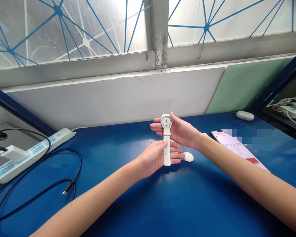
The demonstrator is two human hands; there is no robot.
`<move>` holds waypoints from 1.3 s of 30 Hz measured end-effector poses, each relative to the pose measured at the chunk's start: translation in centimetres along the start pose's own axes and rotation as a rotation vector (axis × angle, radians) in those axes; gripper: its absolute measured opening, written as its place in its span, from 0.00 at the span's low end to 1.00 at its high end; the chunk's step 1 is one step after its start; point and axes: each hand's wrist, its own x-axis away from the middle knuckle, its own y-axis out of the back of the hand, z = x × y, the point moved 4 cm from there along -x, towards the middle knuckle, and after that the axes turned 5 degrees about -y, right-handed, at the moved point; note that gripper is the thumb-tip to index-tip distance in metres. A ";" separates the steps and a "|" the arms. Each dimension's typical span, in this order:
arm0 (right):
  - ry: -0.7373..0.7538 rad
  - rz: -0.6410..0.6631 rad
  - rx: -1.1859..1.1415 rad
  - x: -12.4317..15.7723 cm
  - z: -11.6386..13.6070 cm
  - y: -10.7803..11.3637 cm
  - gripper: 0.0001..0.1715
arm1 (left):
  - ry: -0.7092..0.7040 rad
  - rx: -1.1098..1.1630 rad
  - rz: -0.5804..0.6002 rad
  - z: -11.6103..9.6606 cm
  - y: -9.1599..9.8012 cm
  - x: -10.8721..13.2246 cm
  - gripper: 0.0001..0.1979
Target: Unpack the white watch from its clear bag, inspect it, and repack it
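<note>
A white wristwatch with a round pale dial hangs upright above the blue table. My right hand pinches the watch case from the right, thumb over the top edge. My left hand grips the lower strap, fingers stretched behind it and thumb on its front. A small white piece lies on the table just past my left fingertips; I cannot make out what it is.
A phone showing a timer lies on the table at the right. A white earbud case sits at the far right. A white power strip with a plugged adapter and a black USB cable lie at the left.
</note>
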 end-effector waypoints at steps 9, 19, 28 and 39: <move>0.033 0.044 0.011 0.4 1.0 0.0 0.33 | 0.021 -0.039 0.015 -0.6 -0.4 0.0 0.16; 0.038 -0.021 -0.119 0.5 1.1 0.3 0.24 | -0.017 -0.037 0.015 -0.7 0.0 -0.3 0.14; 0.044 -0.121 -0.173 0.4 1.4 0.8 0.28 | -0.121 -0.191 -0.033 -1.2 0.1 -0.1 0.11; 0.247 -0.204 0.095 0.3 1.9 1.6 0.12 | -0.077 -0.125 0.117 -0.7 -0.2 0.0 0.19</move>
